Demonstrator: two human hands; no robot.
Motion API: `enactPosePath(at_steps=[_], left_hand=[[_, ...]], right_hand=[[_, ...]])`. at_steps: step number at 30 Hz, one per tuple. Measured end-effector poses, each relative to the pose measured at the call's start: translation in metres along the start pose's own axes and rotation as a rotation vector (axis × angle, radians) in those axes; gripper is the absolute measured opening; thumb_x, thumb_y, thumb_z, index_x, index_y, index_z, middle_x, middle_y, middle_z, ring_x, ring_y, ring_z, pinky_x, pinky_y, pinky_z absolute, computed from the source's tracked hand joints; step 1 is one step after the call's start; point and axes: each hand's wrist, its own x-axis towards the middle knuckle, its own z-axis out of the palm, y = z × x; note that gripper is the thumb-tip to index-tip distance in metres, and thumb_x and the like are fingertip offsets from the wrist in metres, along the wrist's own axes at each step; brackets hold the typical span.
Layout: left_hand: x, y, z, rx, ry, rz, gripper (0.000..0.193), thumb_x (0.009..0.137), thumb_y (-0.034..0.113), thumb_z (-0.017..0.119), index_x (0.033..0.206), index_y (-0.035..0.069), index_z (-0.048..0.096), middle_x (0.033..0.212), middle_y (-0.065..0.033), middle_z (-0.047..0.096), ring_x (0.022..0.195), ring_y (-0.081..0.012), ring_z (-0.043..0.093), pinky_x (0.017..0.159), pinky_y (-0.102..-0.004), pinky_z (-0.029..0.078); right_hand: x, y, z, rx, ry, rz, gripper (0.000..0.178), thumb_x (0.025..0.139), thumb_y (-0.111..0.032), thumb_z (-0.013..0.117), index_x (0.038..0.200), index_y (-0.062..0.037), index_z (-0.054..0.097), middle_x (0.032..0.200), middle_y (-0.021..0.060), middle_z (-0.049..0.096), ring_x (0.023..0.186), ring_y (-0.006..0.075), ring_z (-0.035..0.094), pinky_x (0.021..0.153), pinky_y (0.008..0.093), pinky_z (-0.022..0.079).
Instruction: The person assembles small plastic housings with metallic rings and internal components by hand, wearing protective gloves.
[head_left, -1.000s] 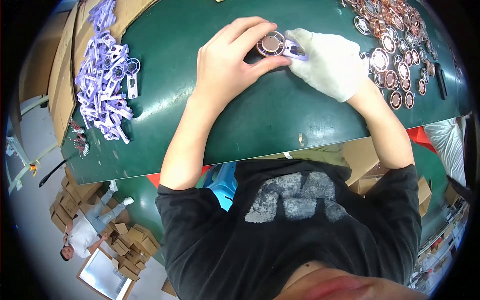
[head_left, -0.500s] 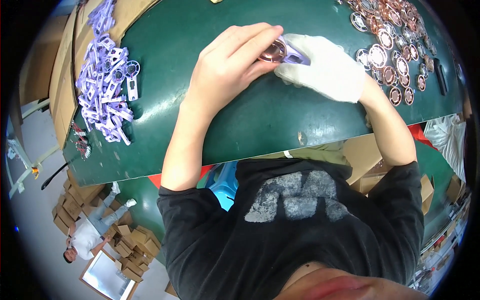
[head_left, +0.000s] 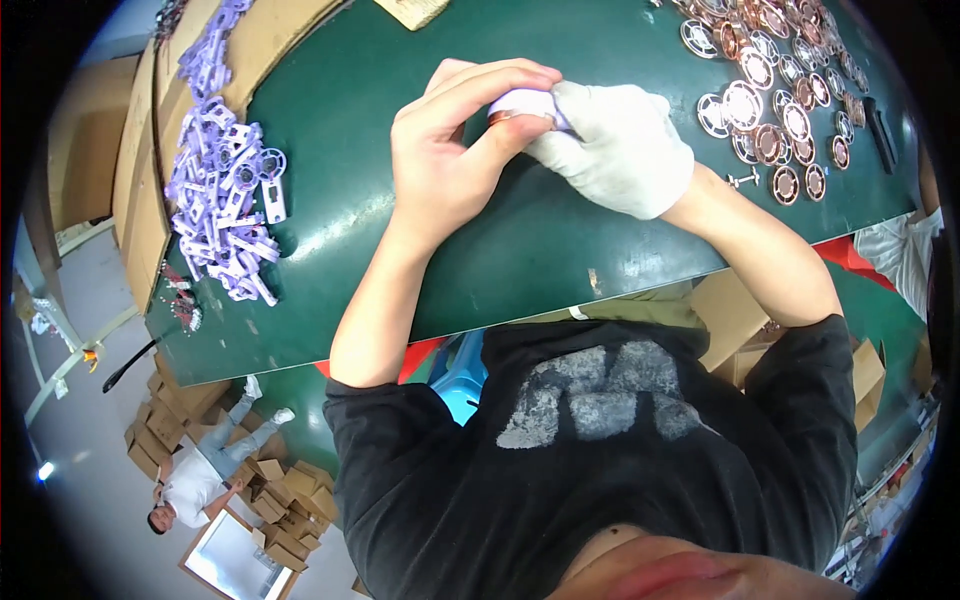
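Both hands meet above the far middle of the green table (head_left: 520,225), gripping one light purple plastic part (head_left: 526,101) with a copper-coloured edge. My left hand (head_left: 445,150) is bare, its fingers curled over the part and the thumb pressed on its near side. A white glove covers my right hand (head_left: 625,150), which is closed around the part's right end. Much of the part is hidden by fingers and glove. To the left lies a heap of purple plastic parts (head_left: 220,200) with ring-shaped ends. Many round copper and silver-coloured discs (head_left: 768,143) are spread at the right.
A cardboard edge (head_left: 146,190) borders the purple heap. Small red-and-white wire pieces (head_left: 184,303) lie by the table's left corner. A black bar (head_left: 881,136) rests beyond the discs, and a small metallic piece (head_left: 743,178) beside them. Another person (head_left: 195,485) is among cardboard boxes (head_left: 285,505).
The part has been turned between my hands: its copper face was showing, and now a smooth pale purple side faces up. My gloved right hand has shifted slightly left and nearer.
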Motion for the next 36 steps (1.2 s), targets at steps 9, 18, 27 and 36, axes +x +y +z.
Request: enactPosePath(at_steps=[9,18,27,36], left_hand=[[0.138,-0.087,-0.078,-0.418,0.102,-0.497,0.025,0.100,0.028,0.064,0.093,0.004,0.066,0.076,-0.0039,0.060,0.063,-0.0143,0.056,0.060,-0.0277,0.048],[0.070,-0.058,-0.139,1.241,0.067,-0.138,0.057,0.087,0.053,0.069,0.107,0.000,0.074,0.100,-0.0227,0.073,0.089,-0.0332,0.071,0.080,-0.0454,0.055],[-0.072,-0.006,-0.173,1.287,0.182,-0.617,0.036,0.086,0.017,0.078,0.119,0.007,0.066,0.097,-0.0136,0.071,0.086,-0.0256,0.071,0.074,-0.0370,0.055],[0.038,0.026,0.036,0.042,0.184,-0.230,0.054,0.086,0.018,0.083,0.126,0.000,0.052,0.112,-0.0106,0.063,0.093,-0.0131,0.062,0.074,-0.0253,0.054]], right_hand=[[0.016,0.004,-0.006,0.381,0.054,0.312,0.048,0.097,-0.037,0.062,0.131,-0.0024,0.059,0.085,0.0113,0.070,0.078,0.0190,0.066,0.079,0.0321,0.052],[0.008,0.018,-0.014,0.297,-0.008,0.313,0.041,0.097,-0.034,0.059,0.130,-0.0100,0.061,0.095,0.0136,0.073,0.090,0.0266,0.071,0.086,0.0353,0.053],[0.006,0.000,-0.005,0.089,-0.171,0.156,0.051,0.095,-0.045,0.050,0.136,-0.0148,0.058,0.115,0.0150,0.071,0.106,0.0362,0.068,0.094,0.0485,0.053],[0.015,0.018,-0.021,0.132,0.391,0.004,0.045,0.091,-0.033,0.063,0.129,-0.0111,0.062,0.102,0.0192,0.071,0.089,0.0386,0.070,0.078,0.0446,0.057]])
